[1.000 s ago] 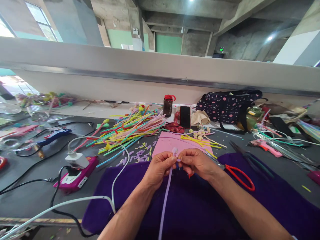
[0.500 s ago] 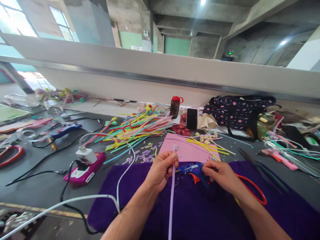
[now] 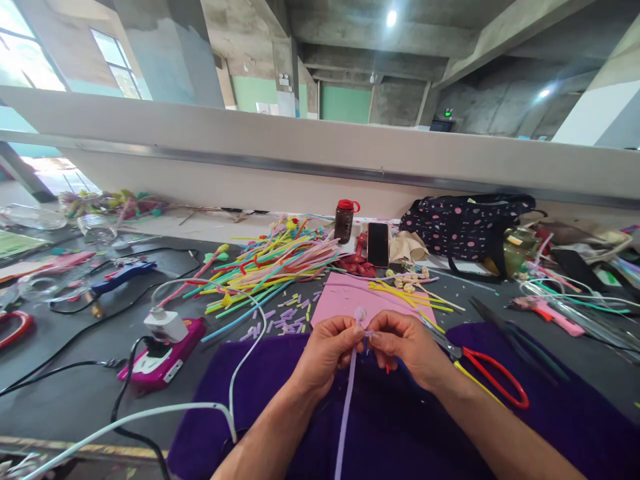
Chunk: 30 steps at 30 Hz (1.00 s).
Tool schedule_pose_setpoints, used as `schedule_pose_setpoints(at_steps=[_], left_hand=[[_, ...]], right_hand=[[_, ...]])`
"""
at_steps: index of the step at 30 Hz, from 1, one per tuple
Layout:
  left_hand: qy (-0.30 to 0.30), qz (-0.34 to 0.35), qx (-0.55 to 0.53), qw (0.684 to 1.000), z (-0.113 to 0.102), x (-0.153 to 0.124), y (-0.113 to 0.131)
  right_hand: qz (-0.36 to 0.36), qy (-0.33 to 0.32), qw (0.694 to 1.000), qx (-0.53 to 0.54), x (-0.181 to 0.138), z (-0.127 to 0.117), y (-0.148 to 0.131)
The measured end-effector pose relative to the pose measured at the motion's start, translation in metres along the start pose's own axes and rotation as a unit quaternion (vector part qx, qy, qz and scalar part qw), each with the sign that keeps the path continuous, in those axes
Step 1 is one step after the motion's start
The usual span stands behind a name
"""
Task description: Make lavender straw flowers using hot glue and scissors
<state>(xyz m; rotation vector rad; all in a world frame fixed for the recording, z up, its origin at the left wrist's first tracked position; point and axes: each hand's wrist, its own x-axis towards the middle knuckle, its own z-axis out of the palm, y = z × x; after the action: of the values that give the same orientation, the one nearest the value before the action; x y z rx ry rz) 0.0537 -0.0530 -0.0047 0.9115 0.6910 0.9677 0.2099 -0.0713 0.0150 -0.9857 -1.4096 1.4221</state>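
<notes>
My left hand is closed in a pinch round a long lavender pipe cleaner, just under the small pale bud at its top. The stem hangs down toward me over a dark purple cloth. Close beside it, my right hand pinches a short lavender pipe cleaner piece against the stem below the bud. Behind the hands lies a blue glue gun, mostly hidden, with its red trigger showing. Red-handled scissors rest right of my right wrist.
A pink sheet lies ahead, with yellow stems on it. Short lavender cuttings and a pipe cleaner pile are left of it. A magenta power strip trails cables. Behind stand a bottle, phone and patterned bag.
My right hand has left the glue gun and moved left to the stem, now pinching a short lavender piece there. My left hand keeps its hold. The view has shifted slightly.
</notes>
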Motion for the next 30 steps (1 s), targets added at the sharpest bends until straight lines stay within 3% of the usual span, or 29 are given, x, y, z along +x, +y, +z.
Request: schedule_pose_setpoints(at_steps=[10, 13, 15, 18, 22, 24, 30], left_hand=[[-0.027, 0.014, 0.046, 0.998, 0.002, 0.001, -0.002], [-0.023, 0.007, 0.041, 0.999, 0.002, 0.002, -0.002], [-0.005, 0.002, 0.018, 1.0, 0.0, 0.003, -0.001], [0.021, 0.009, -0.023, 0.999, -0.003, 0.004, 0.003], [0.026, 0.01, -0.039, 0.999, -0.005, 0.004, 0.006], [0.019, 0.013, -0.041, 0.999, -0.005, 0.004, 0.007], [0.029, 0.041, -0.051, 0.997, -0.008, 0.003, 0.009]], right_hand=[[0.074, -0.036, 0.99, 0.118, 0.002, -0.008, 0.01], [0.06, -0.035, 0.997, 0.032, 0.001, -0.017, 0.003], [0.019, 0.012, 0.995, -0.093, -0.003, -0.03, -0.001], [0.007, 0.067, 0.958, -0.28, -0.016, -0.053, 0.0], [0.06, 0.041, 0.863, -0.501, -0.036, -0.071, 0.015], [0.077, 0.032, 0.83, -0.552, -0.038, -0.069, 0.022], [0.074, 0.028, 0.807, -0.585, -0.021, -0.056, 0.035]])
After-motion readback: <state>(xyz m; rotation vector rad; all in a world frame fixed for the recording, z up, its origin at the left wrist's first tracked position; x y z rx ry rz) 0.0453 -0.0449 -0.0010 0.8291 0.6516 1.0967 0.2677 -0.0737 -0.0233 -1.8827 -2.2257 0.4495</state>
